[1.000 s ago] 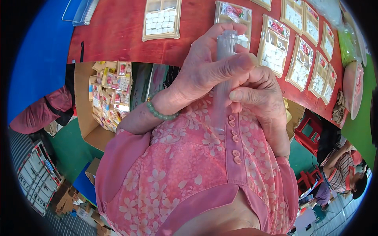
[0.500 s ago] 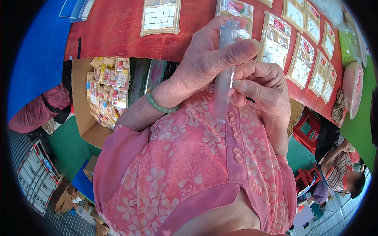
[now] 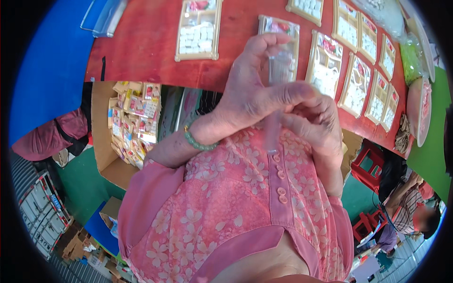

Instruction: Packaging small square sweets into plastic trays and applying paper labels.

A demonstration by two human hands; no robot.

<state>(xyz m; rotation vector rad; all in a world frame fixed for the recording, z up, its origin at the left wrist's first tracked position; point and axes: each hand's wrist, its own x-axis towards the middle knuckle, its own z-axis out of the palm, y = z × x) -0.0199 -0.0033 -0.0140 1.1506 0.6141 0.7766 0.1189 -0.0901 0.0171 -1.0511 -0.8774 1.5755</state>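
Note:
My left hand [image 3: 252,94], with a green bead bracelet at the wrist, is closed around a long, narrow piece of clear plastic [image 3: 272,134], perhaps a tube or a stack of strips. It stands nearly upright in front of my chest. My left thumb lies across it and the fingers curl behind its upper end. Beside it, my right hand [image 3: 314,125] is closed, thumb and fingers pinched together against the plastic's side, near the left thumb tip. Whatever lies between the right fingertips is hidden. Beyond the hands, a cream tray [image 3: 295,47] lies on the red table [image 3: 141,52].
Several cream trays with white blocks [image 3: 196,40] lie across the table. A cardboard box [image 3: 106,155] of packed trays stands below its edge at left. A clear plastic bin [image 3: 106,21] sits far left, a green bag [image 3: 411,56] far right. Another person [image 3: 408,212] sits at lower right.
The view has shifted slightly, so the table and trays sit lower. My right fingers have moved up against my left thumb tip. The clear plastic stays in my left hand.

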